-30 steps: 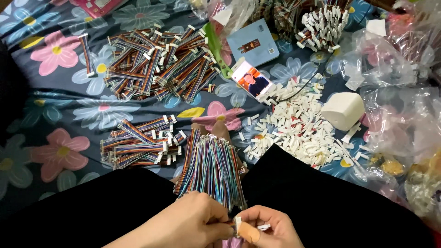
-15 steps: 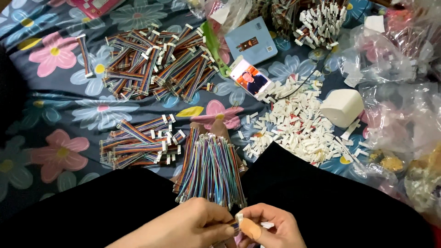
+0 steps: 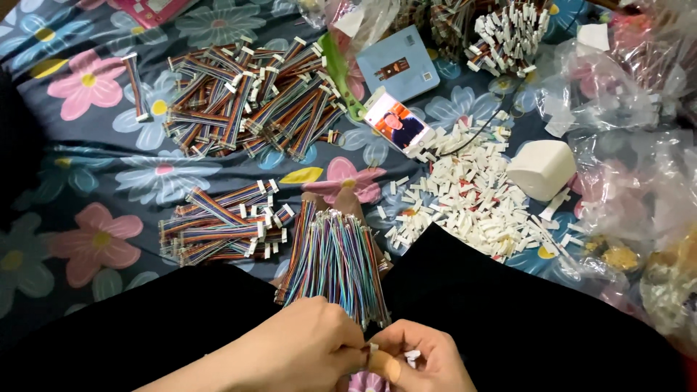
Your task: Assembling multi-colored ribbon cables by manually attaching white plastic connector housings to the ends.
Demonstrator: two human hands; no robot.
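I see my left hand (image 3: 308,345) at the bottom edge, fingers curled and pressed together just below the near end of the fanned bundle of thin rainbow-coloured wires (image 3: 335,268). My right hand (image 3: 421,357) meets it fingertip to fingertip, thumb and forefinger pinching a small white plastic connector (image 3: 411,356); a tan plaster wraps one finger. I cannot tell whether the left fingers actually clamp a wire or only touch the bundle's tips.

The wire bundle lies between my two black-clad legs (image 3: 523,312), spreading away from the hands.

Just left of the bundle sits a small stack of finished rainbow ribbon cables with white end plugs (image 3: 221,221), lying on the dark blue bedsheet printed with pink and blue flowers (image 3: 94,174).

Right of the bundle, a loose heap of small white plastic connector housings (image 3: 468,196) spreads over the sheet, and beyond that heap rests a white rounded-cube box (image 3: 541,168).

Farther from the bundle, up and left, lies a larger tangled pile of finished ribbon cables (image 3: 250,105). Straight beyond the bundle a lit smartphone (image 3: 396,122) lies flat, with a pale blue square card (image 3: 398,67) behind it. Crumpled clear plastic bags (image 3: 632,80) fill the far right.
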